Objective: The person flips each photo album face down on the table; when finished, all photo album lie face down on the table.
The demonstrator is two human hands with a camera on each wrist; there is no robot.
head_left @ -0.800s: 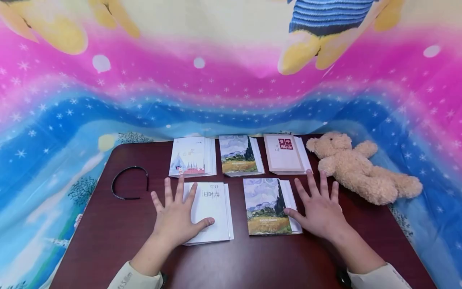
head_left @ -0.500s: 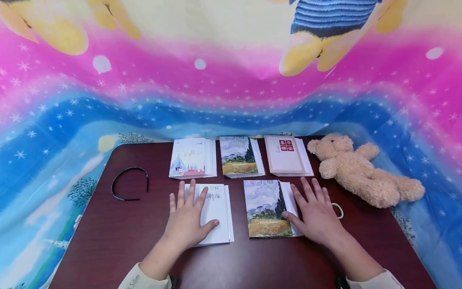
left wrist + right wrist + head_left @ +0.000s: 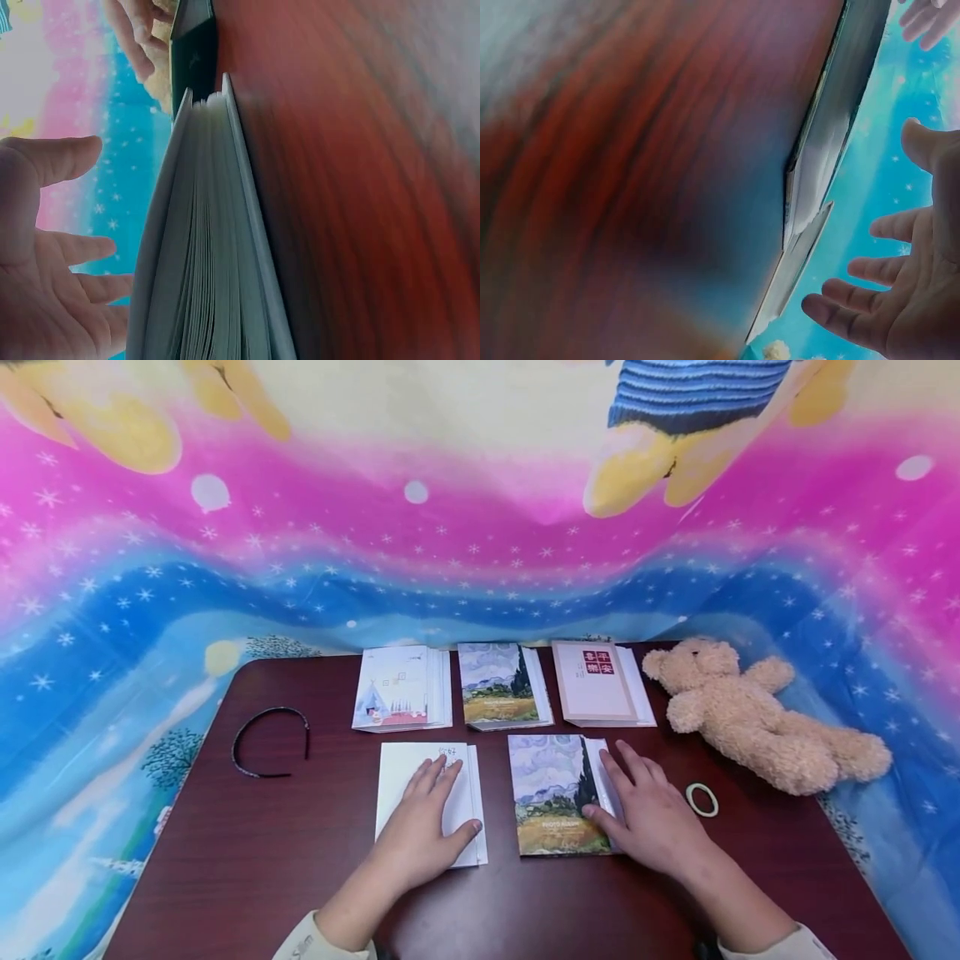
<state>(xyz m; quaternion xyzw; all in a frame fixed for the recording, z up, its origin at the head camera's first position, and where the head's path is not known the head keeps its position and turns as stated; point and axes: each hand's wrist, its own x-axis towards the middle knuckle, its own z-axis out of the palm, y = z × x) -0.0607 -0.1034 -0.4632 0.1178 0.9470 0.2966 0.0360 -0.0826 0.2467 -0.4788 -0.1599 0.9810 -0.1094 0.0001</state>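
My left hand (image 3: 425, 827) is spread above a white photo album (image 3: 395, 777) at the front left. In the left wrist view, the album's thick pages (image 3: 210, 247) fan between its covers, and the thumb stands apart from the cover. My right hand (image 3: 654, 820) hovers over the right side of a photo album with a painted landscape cover (image 3: 546, 802). The right wrist view has its fingers (image 3: 877, 270) loosely bent, holding nothing, with a gap to the album (image 3: 817, 165). Both albums lie flat, side by side.
Behind stand three more albums in a row: a tent-picture one (image 3: 393, 689), a landscape one (image 3: 495, 685) and a pink one with red characters (image 3: 596, 685). A black headband (image 3: 238, 739) lies left. A teddy bear (image 3: 750, 710) and a pale green ring (image 3: 715, 810) lie right.
My left hand has moved right and drawn back over the white album, its fingers closer together. My right hand has drawn slightly nearer and left, uncovering the pale green ring.
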